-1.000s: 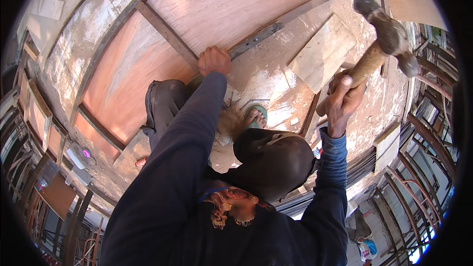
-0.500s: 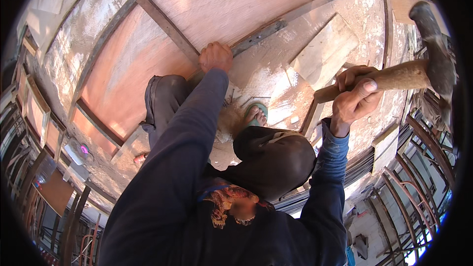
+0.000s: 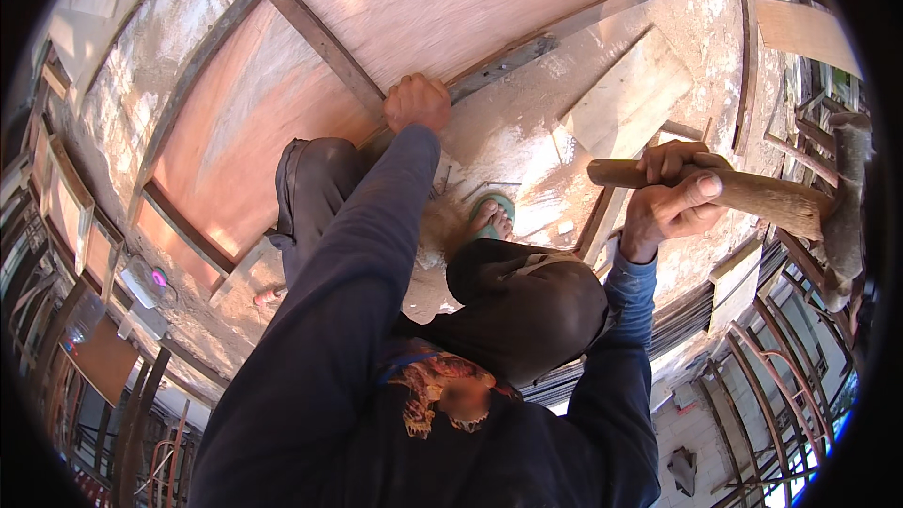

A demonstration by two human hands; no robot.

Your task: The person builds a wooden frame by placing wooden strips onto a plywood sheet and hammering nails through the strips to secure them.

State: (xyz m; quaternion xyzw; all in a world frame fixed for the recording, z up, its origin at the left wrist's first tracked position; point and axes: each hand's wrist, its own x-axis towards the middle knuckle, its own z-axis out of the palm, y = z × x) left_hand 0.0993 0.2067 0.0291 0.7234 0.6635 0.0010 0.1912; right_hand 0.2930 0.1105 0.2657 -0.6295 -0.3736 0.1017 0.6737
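Observation:
My right hand [image 3: 675,193] is closed around the wooden handle of a hammer [image 3: 771,198], held up off to the right. The hammer's worn metal head sits at the far right, and the handle's butt sticks out past my fingers. My left hand [image 3: 417,102] is closed over the near edge of a wooden frame [image 3: 329,49], where a crosspiece meets it. What lies under its fingers is hidden. Reddish plywood [image 3: 395,14] fills the frame and lies flat in front of me.
A loose pale board [image 3: 630,94] lies on the dusty floor beyond my sandalled foot [image 3: 491,216]. A few nails [image 3: 484,189] are scattered by that foot. Long dark rods [image 3: 673,315] lie at right. Stacked wooden frames [image 3: 80,207] stand at far left.
The hammer has tilted, its head dropping lower at the right while the butt end rose. My left hand has stayed on the frame.

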